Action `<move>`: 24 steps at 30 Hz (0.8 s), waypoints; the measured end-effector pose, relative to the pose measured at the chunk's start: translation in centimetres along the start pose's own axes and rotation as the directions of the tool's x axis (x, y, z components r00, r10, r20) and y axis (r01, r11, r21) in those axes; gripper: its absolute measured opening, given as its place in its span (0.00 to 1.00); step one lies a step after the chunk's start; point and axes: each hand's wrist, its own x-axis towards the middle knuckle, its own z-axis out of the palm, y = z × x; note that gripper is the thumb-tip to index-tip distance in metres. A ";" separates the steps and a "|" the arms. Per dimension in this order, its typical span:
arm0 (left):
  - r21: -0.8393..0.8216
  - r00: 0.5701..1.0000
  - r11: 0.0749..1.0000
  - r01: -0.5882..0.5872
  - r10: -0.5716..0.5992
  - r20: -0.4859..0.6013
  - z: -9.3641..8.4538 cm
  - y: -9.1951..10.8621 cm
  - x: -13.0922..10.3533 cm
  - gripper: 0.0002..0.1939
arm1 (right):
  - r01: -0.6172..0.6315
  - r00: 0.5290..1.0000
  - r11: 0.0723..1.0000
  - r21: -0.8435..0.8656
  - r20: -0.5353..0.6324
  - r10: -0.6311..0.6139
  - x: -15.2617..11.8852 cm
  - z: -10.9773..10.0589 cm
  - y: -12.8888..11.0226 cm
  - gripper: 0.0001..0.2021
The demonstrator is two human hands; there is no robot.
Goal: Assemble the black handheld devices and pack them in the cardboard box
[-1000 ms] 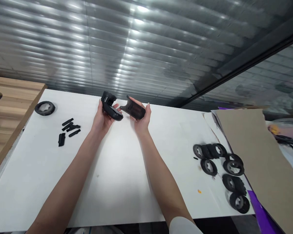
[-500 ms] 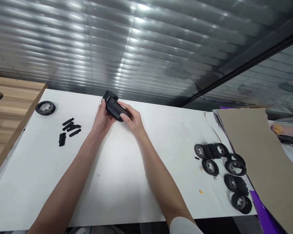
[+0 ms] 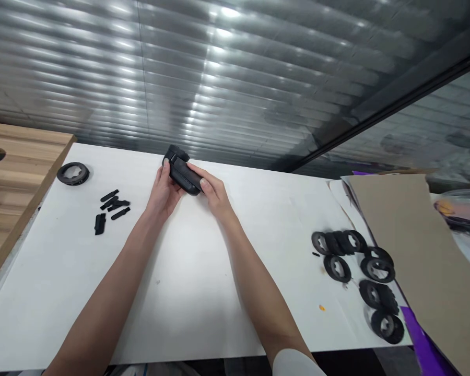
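Between my hands, over the far part of the white table, is a long black plastic device (image 3: 184, 175) with a rounded near end and a blocky far end. My left hand (image 3: 165, 192) is closed round its left side, the thumb near the blocky end. At its near right end my right hand (image 3: 214, 194) grips it, thumb on top and fingers along the far side. Several small flat black pieces (image 3: 115, 202) lie on the table left of my left hand. Farther left rests a black ring (image 3: 73, 173).
Several black rings (image 3: 339, 269) sit grouped at the right, some stacked on edge. A brown cardboard sheet (image 3: 407, 235) covers the table's right end, with purple material (image 3: 425, 334) under it. A wooden board (image 3: 27, 151) borders the left. Behind stands a shutter-like wall (image 3: 180, 78).
My right thumb has shifted slightly right and up along the black device. The device has barely moved, and my left hand stays in place on it.
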 end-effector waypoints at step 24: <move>0.001 1.000 1.000 -0.009 0.009 0.027 0.1 -0.1 -0.4 0.25 | -0.078 0.996 0.997 -0.023 -0.055 0.077 -0.2 0.4 -0.4 0.40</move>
